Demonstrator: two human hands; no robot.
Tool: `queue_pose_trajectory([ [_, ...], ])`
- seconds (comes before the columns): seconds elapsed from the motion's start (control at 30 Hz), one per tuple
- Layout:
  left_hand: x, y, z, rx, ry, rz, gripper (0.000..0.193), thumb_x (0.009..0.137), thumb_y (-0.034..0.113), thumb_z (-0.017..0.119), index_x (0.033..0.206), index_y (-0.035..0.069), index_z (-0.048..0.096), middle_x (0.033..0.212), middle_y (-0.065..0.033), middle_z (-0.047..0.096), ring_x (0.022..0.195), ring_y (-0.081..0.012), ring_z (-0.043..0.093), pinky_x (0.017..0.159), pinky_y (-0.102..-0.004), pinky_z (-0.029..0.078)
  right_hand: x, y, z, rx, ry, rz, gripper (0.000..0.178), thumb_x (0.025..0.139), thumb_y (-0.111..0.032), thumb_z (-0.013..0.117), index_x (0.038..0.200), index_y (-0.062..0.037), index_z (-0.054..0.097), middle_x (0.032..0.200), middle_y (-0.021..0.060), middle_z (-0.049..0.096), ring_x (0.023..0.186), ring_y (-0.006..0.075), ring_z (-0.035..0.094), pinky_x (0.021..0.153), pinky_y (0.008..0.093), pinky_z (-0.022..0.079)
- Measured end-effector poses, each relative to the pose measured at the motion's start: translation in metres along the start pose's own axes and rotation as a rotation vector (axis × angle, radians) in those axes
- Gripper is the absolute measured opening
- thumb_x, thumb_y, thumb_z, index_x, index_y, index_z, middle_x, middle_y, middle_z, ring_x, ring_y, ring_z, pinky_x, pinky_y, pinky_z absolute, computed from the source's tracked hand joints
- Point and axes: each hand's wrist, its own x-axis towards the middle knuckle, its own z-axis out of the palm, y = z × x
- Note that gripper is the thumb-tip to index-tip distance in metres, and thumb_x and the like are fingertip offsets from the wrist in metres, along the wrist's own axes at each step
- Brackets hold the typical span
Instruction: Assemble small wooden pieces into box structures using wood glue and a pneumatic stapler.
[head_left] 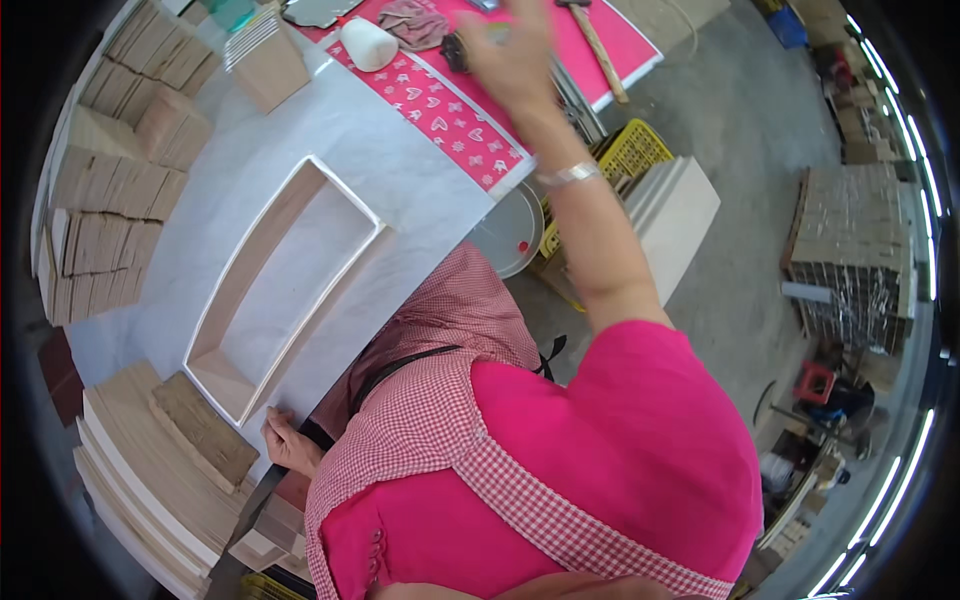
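A four-sided wooden frame (275,235) with a curved long side and white edges lies on the pale tabletop (400,165). My left hand (288,440) is at the table edge beside the frame's lower corner, its fingers curled together; whatever they may hold is hidden. My right hand (510,65) reaches out over the pink patterned mat (450,120) at the far side, smeared by motion. A small dark object (455,52) is right against that hand, and I cannot tell whether it is gripped. Nearby are a white bottle (368,45) with a red tip and a crumpled pinkish cloth (413,22).
Stacked wooden pieces (120,180) line the left; curved boards (150,480) and a wood block (203,430) lie near left. A wooden-handled hammer (597,50) rests on the mat. Right of the table stand a yellow crate (635,150), pale boards (675,215) and a wrapped pallet (850,250).
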Motion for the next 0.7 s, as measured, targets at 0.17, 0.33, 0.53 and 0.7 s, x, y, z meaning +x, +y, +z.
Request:
queue_pose_trajectory([
  [0.17, 0.006, -0.009, -0.002, -0.059, -0.029, 0.022, 0.037, 0.102, 0.023, 0.06, 0.077, -0.004, 0.062, 0.081, -0.0048, 0.062, 0.075, -0.0102, 0.053, 0.073, -0.0262, 0.044, -0.109, 0.12, -0.227, -1.004, 0.202, 0.36, 0.064, 0.074, -0.049, 0.077, 0.113, 0.0006, 0.065, 0.11, 0.0197, 0.066, 0.113, 0.0361, 0.058, 0.1, 0.0444, 0.043],
  [0.33, 0.004, -0.004, 0.0, -0.074, -0.047, 0.019, 0.039, 0.101, 0.024, 0.062, 0.074, -0.004, 0.062, 0.081, -0.0045, 0.062, 0.074, -0.0097, 0.052, 0.072, -0.0252, 0.043, -0.169, 0.089, -0.283, -1.15, -0.228, 1.242, 0.11, 0.067, -0.074, 0.073, 0.138, 0.0062, 0.047, 0.134, 0.0303, 0.052, 0.129, 0.0456, 0.048, 0.108, 0.0477, 0.041],
  [0.53, 0.005, 0.013, -0.003, -0.075, -0.107, -0.062, 0.042, 0.105, 0.028, 0.05, 0.081, -0.004, 0.063, 0.084, -0.0075, 0.061, 0.078, -0.0142, 0.054, 0.078, -0.0285, 0.044, -0.166, 0.092, -0.292, -0.983, -0.227, 1.386, 0.112, 0.066, -0.073, 0.075, 0.143, 0.0018, 0.043, 0.145, 0.031, 0.04, 0.137, 0.0448, 0.04, 0.106, 0.0536, 0.041],
  [0.7, -0.007, -0.016, -0.028, 0.197, -0.13, 0.28, 0.041, 0.107, 0.026, 0.032, 0.106, -0.003, 0.061, 0.102, -0.0166, 0.06, 0.099, -0.0307, 0.056, 0.092, -0.0396, 0.042, -0.116, 0.097, -0.283, -0.84, -0.163, 0.795, 0.098, 0.069, -0.067, 0.078, 0.119, 0.0148, 0.06, 0.118, 0.0362, 0.062, 0.113, 0.0434, 0.063, 0.1, 0.0457, 0.047],
])
